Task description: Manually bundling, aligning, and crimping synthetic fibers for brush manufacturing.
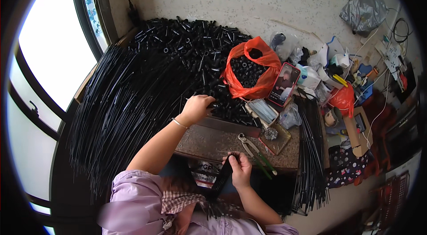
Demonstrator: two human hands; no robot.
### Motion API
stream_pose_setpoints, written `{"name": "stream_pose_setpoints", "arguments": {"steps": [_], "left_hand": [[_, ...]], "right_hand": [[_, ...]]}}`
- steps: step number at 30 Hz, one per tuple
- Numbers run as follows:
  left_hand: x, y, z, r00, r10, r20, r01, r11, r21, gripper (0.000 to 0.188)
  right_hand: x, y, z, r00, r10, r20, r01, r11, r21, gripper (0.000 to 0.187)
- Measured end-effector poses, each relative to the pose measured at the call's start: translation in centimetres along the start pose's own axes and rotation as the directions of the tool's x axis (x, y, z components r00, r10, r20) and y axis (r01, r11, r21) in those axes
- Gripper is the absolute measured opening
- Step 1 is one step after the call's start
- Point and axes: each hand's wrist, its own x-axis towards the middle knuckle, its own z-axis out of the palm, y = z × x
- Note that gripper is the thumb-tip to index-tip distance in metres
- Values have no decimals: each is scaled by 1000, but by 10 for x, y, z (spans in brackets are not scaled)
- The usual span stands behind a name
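My left hand [196,108] reaches to the near edge of a big heap of short black tubular parts [200,63]. Its fingers are curled down against the heap, and whatever they pinch is hidden. Held over my lap, close to the bench's front edge, my right hand [239,168] is closed around a bundle of thin black cables [220,182]. Fine wire ends stick out to the left above its fingers, while the bundle hangs down toward my lap. Just beyond that hand, green-handled pincers [255,151] lie on the bench [202,143].
Long black cables [120,115] spread over the left side, and another bunch [310,159] hangs off the right edge. A red bag [253,68] of black nut-like parts stands beside a phone [283,84]. Near them are a box of thin metal pieces [263,111] and assorted clutter.
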Motion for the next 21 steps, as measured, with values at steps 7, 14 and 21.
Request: {"name": "stream_pose_setpoints", "arguments": {"steps": [7,14,21], "left_hand": [[-111,16,15,931,-284,230,338,907,-250,18],[-128,49,-15,852,-521,-46,-119,-106,-987,10],[-139,60,-29,867,-493,-73,-108,-43,-993,11]], "right_hand": [[-12,29,18,1000,13,3,-12,1000,-8,12],[-45,30,49,998,-26,63,29,999,-38,11],[-59,33,67,987,-22,156,37,995,-94,8]]}}
